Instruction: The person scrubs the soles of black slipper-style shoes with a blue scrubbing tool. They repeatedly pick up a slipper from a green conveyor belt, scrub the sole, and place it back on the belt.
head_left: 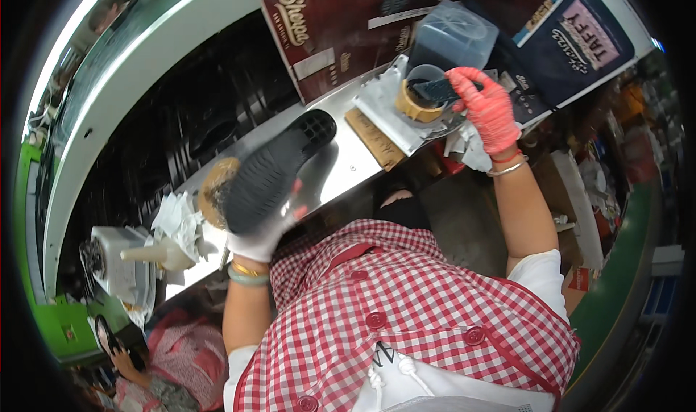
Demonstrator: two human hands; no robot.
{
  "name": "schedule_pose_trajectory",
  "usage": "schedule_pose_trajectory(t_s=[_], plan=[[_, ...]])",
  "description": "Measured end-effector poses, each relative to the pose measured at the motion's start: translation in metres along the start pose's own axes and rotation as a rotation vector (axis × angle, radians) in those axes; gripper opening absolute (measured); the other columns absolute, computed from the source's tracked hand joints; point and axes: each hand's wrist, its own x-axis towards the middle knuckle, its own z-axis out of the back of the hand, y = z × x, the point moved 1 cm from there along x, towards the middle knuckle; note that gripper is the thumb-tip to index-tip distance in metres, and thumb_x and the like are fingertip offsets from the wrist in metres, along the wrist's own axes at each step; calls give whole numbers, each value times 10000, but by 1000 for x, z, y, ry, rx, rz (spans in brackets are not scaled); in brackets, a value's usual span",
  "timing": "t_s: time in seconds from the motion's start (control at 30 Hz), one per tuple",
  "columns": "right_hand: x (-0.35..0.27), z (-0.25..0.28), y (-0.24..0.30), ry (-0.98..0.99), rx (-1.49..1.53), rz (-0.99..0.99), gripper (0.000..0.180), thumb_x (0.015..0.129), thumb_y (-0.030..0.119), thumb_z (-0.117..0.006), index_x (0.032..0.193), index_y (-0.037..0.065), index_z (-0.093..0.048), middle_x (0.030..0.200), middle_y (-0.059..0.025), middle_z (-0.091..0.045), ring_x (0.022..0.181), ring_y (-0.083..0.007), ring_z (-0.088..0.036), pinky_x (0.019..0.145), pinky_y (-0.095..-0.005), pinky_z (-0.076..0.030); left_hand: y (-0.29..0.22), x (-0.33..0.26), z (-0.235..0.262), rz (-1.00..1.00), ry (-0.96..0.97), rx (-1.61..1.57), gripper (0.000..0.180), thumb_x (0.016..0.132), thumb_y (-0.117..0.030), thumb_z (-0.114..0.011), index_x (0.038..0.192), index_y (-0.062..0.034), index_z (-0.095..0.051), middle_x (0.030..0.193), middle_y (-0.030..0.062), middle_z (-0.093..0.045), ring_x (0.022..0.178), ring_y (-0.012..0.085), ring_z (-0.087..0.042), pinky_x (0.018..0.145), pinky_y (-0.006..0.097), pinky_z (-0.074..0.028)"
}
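My left hand, in a white glove, grips a black shoe sole from beneath. The sole's ribbed, dark face is turned up, and a grid of square hollows shows at its far end. At the upper right my right hand, in a pinkish-red glove, is closed around a dark brush. The brush's far end is at the mouth of a clear cup seated in a tan ring. Whether its tip touches anything inside is hidden.
A narrow metal bench crosses the view, with a cardboard strip on it. Behind the cup stand a clear plastic tub and printed boxes. A squeeze bottle and crumpled paper lie left. Another person works lower left.
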Motion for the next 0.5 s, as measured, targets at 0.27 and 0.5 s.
schedule_pose_trajectory(t_s=[0.27, 0.5], plan=[[14, 10, -20, 13, -150, -73, 298, 844, 285, -637, 1008, 36, -652, 799, -39, -640, 600, -95, -566, 588, -233, -466, 64, -22, 11, 215, -268, -157, 685, 894, -614, -274, 1336, -105, -397, 1258, 178, -493, 1131, 455, -480, 689, 509, -529], [25, 18, -34, 9, -158, -92, 294, 848, 288, -636, 968, 21, -661, 756, -34, -639, 516, -90, -554, 513, -223, -438, 62, -13, 2, 182, -243, -17, 674, 860, -624, -386, 1302, -118, -436, 1190, 147, -546, 998, 381, -578, 583, 425, -532]])
